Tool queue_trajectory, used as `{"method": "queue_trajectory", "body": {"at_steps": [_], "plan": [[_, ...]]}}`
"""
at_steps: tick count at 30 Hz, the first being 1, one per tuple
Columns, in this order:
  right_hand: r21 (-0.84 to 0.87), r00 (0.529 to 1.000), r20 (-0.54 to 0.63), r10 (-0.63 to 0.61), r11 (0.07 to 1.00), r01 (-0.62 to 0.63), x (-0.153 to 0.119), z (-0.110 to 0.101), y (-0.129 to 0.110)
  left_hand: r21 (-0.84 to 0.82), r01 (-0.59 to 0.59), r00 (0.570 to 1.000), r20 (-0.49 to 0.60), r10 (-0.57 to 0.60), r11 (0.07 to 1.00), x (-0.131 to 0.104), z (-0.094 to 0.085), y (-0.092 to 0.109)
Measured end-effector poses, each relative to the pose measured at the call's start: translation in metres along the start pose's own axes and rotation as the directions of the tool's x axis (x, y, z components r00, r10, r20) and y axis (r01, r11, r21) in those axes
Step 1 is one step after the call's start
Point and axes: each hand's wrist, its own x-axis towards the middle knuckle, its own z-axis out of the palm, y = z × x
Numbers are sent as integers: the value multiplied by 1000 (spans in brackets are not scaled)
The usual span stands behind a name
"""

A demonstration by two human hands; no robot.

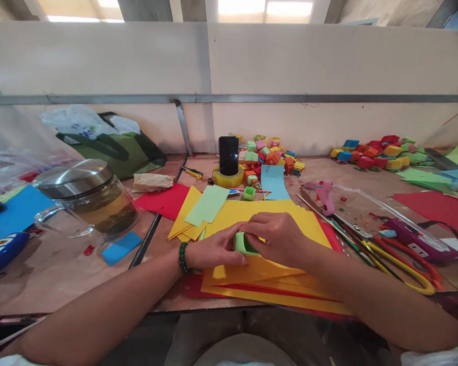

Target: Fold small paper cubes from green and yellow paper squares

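Observation:
A small light green paper box (pixel 241 244) is held over a stack of yellow paper (pixel 290 218). My left hand (pixel 217 247) grips it from the left, thumb along its near side. The fingers of my right hand (pixel 277 236) are closed at the box's right edge and opening; their tips are partly hidden. Around the left wrist is a green bead bracelet. Light green paper strips (pixel 208 204) lie on yellow sheets just beyond my left hand. Another small green box (pixel 249 193) stands past the stack.
A phone (pixel 228 156) stands in a yellow tape roll (pixel 228 177), beside piled colourful paper boxes (pixel 269 155). Left are a glass tea jug (pixel 99 203) and green bag (pixel 125 152). At right lie a pink glue gun (pixel 324 195), scissors (pixel 397 267) and a purple power strip (pixel 418 239).

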Motion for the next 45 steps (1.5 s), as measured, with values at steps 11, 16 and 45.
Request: {"method": "queue_trajectory", "body": {"at_steps": [11, 16, 45], "plan": [[-74, 919, 302, 252, 968, -241, 5, -5, 1, 108, 68, 989, -140, -52, 992, 0, 3, 0], [-175, 906, 333, 263, 961, -215, 7, -1, 4, 182, 62, 991, -125, -39, 981, 0, 5, 2], [625, 892, 28, 451, 688, -368, 9, -9, 21, -420, 49, 974, -181, -137, 906, -8, -5, 11]]}}
